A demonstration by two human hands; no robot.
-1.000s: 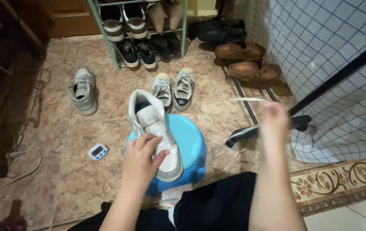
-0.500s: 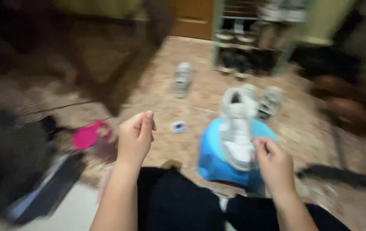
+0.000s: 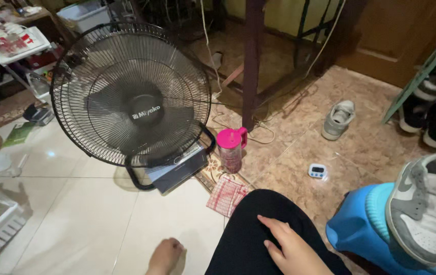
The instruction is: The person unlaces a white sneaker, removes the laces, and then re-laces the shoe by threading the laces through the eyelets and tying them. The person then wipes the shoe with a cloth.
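A: Nearest the camera, one hand (image 3: 292, 247) lies flat on the black trouser leg (image 3: 258, 229), fingers (image 3: 271, 224) loosely spread, grip slack and holding nothing. Which hand it is I can't tell for sure; it reads as the left. The other hand is out of shot.

B: And the sneaker?

A: The grey and white sneaker (image 3: 424, 209) lies on the blue stool (image 3: 353, 231), just to the right of that hand but apart from it, no contact. A bare foot (image 3: 166, 254) rests on the pale tile floor (image 3: 75, 224) on the other side of the leg.

B: Moving outward?

A: A red checked cloth (image 3: 226, 195) lies just beyond the knee. Past it stands a pink-lidded tumbler (image 3: 230, 147), upright, beside a dark post (image 3: 252, 61). A small white timer (image 3: 318, 170) lies on the brown floor, well clear of the hand.

B: Farther still?

A: A big black floor fan (image 3: 131, 97) faces the camera at left. A single grey shoe (image 3: 339, 118) lies alone farther back, and more shoes fill a green rack (image 3: 429, 66) at far right.
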